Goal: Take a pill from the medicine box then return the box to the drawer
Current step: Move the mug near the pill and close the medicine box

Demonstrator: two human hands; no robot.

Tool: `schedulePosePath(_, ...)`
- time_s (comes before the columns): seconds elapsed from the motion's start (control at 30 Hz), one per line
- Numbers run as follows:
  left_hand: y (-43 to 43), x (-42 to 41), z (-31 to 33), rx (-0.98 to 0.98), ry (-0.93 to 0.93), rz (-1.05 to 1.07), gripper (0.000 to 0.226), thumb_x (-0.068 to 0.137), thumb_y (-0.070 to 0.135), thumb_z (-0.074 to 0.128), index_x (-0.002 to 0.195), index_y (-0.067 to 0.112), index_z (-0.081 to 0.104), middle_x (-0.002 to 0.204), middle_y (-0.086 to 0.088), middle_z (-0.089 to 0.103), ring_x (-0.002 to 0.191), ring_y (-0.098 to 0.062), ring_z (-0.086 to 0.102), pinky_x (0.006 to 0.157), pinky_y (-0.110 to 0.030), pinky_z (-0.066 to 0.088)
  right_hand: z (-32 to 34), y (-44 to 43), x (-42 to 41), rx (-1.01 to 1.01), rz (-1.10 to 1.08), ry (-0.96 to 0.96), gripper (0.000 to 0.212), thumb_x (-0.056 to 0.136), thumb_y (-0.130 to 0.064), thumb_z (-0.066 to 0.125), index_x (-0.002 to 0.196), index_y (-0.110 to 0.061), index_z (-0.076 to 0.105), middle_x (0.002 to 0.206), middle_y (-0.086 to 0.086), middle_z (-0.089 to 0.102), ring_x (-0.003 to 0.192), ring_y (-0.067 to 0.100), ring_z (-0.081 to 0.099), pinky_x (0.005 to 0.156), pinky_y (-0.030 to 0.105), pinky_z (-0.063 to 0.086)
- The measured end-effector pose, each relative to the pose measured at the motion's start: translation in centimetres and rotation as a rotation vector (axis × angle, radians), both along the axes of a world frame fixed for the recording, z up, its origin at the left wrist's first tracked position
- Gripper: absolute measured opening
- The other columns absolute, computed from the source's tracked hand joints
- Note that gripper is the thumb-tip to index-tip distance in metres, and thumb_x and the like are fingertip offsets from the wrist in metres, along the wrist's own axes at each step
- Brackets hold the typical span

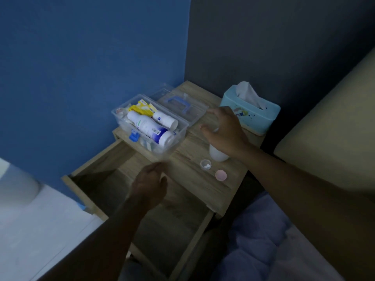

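The clear medicine box [178, 136] stands open on the wooden nightstand [194, 151], its lid with a blue handle [183, 106] flipped back. White bottles [151, 126] and yellow packets lie inside. A small clear cap holding white pills [205, 164] and a pink cap [221, 175] rest on the tabletop. My right hand [225, 128] is curled around the upper part of a white bottle [218, 156] standing next to them. My left hand [150, 184], blurred and loosely curled, hovers over the open drawer [121, 179] just in front of the box and holds nothing.
A teal tissue box [251, 114] sits at the nightstand's back right. Blue and dark walls meet behind it. A bed with a beige headboard [328, 128] and bluish bedding [263, 240] lies to the right. The pulled-out drawer front juts toward me.
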State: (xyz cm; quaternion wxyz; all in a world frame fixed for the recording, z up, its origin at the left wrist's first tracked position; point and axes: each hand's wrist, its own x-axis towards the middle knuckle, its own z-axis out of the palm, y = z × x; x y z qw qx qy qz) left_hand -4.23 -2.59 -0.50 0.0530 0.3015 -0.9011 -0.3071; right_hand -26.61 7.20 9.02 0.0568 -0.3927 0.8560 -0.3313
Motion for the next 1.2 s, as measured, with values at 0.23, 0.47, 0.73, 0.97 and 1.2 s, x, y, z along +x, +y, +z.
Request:
schedulePosePath(0.23, -4.0, 1.7, 0.6, 0.046, 0.013, 0.35, 0.064, 0.092, 0.021, 0.054, 0.15, 0.023, 0.026, 0.153, -0.01, 0.039, 0.137, -0.029, 0.043, 0.107, -0.047, 0.044, -2.2, -7.8, 1.7, -0.059, -0.127, -0.287, 0.048, 0.09, -0.028, 0.066, 0.134, -0.016, 0.051, 0.131, 0.007, 0.057, 0.078, 0.005, 0.054, 0.046, 0.0, 0.035)
schedulePosePath(0.47, -7.5, -1.0, 1.7, 0.003, 0.175, 0.306, 0.091, 0.092, 0.011, 0.055, 0.156, 0.012, -0.01, 0.166, -0.004, -0.012, 0.152, -0.018, -0.009, 0.124, -0.039, 0.01, -3.4, -12.1, -0.9, -0.065, -0.476, -0.794, 0.056, 0.1, -0.029, 0.049, 0.148, -0.001, 0.038, 0.149, 0.019, 0.046, 0.117, 0.023, 0.052, 0.095, 0.033, 0.043)
schedulePosePath(0.73, -7.3, -1.3, 1.0, -0.028, 0.126, 0.246, 0.088, 0.093, 0.015, 0.055, 0.157, 0.01, -0.005, 0.167, -0.005, -0.003, 0.153, -0.022, -0.001, 0.124, -0.039, 0.013, -2.2, -12.9, -1.6, -0.359, -0.52, -0.726, 0.065, 0.101, -0.045, 0.045, 0.153, -0.008, 0.033, 0.151, 0.015, 0.047, 0.131, 0.031, 0.053, 0.1, 0.034, 0.048)
schedulePosePath(0.97, -7.6, -1.1, 1.7, 0.018, 0.084, 0.223, 0.092, 0.091, 0.014, 0.059, 0.157, 0.011, -0.006, 0.167, -0.005, -0.004, 0.153, -0.023, -0.001, 0.124, -0.04, 0.015, -0.5, -10.9, 2.4, -0.468, -0.174, -0.367, 0.055, 0.104, -0.047, 0.038, 0.149, -0.015, 0.037, 0.148, 0.007, 0.047, 0.124, 0.011, 0.049, 0.088, 0.018, 0.041)
schedulePosePath(1.2, -7.7, -0.9, 1.9, 0.121, 0.145, 0.242, 0.094, 0.09, 0.01, 0.06, 0.157, 0.012, -0.005, 0.167, -0.003, 0.001, 0.153, -0.022, 0.005, 0.122, -0.042, 0.021, -3.5, -8.4, 5.7, -0.358, 0.015, -0.094, 0.049, 0.097, -0.037, 0.054, 0.141, -0.017, 0.045, 0.136, 0.002, 0.047, 0.114, -0.006, 0.04, 0.091, -0.002, 0.034)
